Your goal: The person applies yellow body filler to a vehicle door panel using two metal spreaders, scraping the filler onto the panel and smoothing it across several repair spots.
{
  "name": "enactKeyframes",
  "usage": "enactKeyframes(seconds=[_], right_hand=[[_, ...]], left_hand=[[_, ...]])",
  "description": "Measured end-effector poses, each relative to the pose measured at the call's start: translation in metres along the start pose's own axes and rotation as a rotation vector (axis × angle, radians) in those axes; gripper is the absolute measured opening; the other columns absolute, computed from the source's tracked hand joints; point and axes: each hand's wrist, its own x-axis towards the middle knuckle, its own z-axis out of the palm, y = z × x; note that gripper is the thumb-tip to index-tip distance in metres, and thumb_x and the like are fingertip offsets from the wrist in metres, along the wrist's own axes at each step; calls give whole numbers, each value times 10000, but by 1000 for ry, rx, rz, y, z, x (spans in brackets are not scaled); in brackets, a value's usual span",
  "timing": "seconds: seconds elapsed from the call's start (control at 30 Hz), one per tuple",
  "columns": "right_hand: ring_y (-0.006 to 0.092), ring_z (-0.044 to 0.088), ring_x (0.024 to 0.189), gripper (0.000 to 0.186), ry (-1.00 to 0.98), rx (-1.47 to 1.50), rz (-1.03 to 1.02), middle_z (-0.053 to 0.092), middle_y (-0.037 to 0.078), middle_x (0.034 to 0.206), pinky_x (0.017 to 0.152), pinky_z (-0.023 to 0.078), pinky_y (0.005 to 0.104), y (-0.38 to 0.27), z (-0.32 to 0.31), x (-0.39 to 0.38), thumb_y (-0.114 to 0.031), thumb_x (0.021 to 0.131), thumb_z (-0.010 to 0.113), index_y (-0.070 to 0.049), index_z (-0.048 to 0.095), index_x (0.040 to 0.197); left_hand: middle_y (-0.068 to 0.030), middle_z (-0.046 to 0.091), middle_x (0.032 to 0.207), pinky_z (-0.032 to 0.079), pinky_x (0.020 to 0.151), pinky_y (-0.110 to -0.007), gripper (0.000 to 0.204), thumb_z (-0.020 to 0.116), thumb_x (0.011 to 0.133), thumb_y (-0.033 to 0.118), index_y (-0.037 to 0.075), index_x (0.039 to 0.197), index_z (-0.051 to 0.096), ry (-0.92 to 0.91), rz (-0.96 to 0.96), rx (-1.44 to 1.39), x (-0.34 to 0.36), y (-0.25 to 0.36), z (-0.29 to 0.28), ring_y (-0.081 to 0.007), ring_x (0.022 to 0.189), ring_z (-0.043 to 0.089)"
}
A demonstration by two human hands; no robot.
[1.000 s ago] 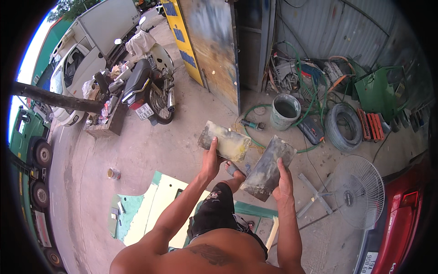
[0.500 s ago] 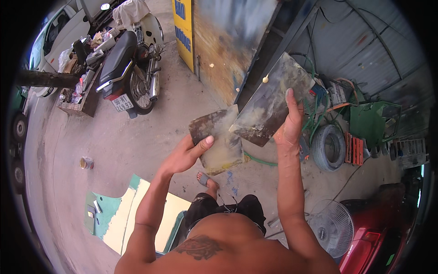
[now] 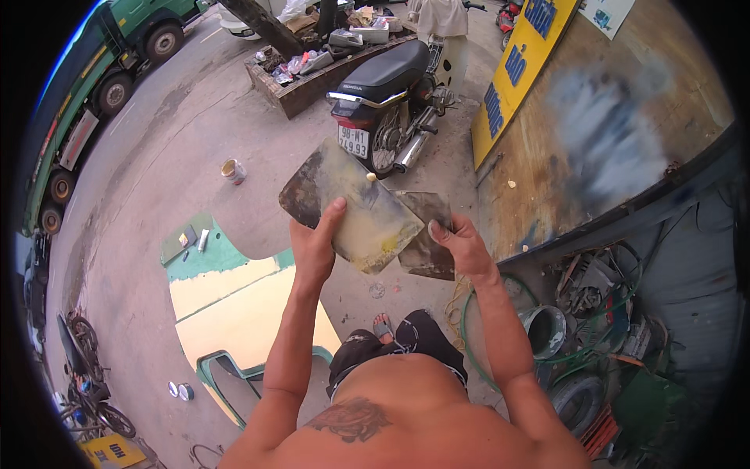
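My left hand (image 3: 314, 246) grips a flat, putty-smeared sheet (image 3: 355, 211), its thumb on the upper face. A small yellowish dab of putty (image 3: 371, 177) sits at that sheet's upper right edge, and a yellow smear marks its lower corner. My right hand (image 3: 467, 248) is closed on a second sheet (image 3: 430, 262), dark brown and stained, with its thumb on top. The left sheet overlaps the second one and hides part of it. Both sheets are held up in front of me, above the ground.
To the left lies a green panel (image 3: 234, 305) covered with cream filler, a white tube (image 3: 203, 240) at its far end. Beyond stand an open can (image 3: 233, 171) and a motorbike (image 3: 383, 94). A board (image 3: 617, 133), hoses (image 3: 467, 336) and a tyre (image 3: 580, 402) are to the right.
My view has swung left, bringing the truck and more of the panel into sight. The right sheet has come down and now lies partly behind the left one.
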Motion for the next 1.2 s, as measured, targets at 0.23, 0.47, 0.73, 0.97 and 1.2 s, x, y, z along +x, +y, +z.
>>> enactKeyframes(seconds=[0.23,0.47,0.73,0.97,1.2], right_hand=[[189,608,853,315,561,-1174,-813,627,35,1018,743,501,303,-38,29,25,-170,928,567,-172,653,1231],[329,620,905,303,945,-1479,125,618,134,1014,758,509,424,89,-202,-90,-139,901,558,-124,627,1196],[380,654,1050,397,761,-928,1512,674,228,1132,867,533,442,264,-212,-522,-253,842,701,6,650,1139],[363,674,1020,497,512,-988,1399,697,235,1055,872,522,428,277,-237,-415,-331,778,781,33,682,1100],[162,601,810,352,331,-709,962,686,44,934,795,490,337,292,-276,87,-241,865,760,26,673,1077]], left_hand=[[-136,569,1285,413,1031,-352,425,591,991,293,-8,1284,530,-221,14,37,21,-67,47,-225,1221,509],[-185,664,823,501,646,-378,153,567,972,79,-41,1045,629,-451,519,633,4,-115,131,-259,705,648],[-170,515,1350,384,1056,-371,520,550,1013,214,-73,1408,370,34,30,535,50,-143,34,-233,1228,502],[-92,575,1185,480,898,-321,421,587,982,240,-25,1293,484,320,-190,247,109,-151,-49,-177,1055,587],[-54,640,1144,439,939,-303,417,598,973,276,-30,1253,548,391,-160,92,196,-125,-146,-130,1028,590]])
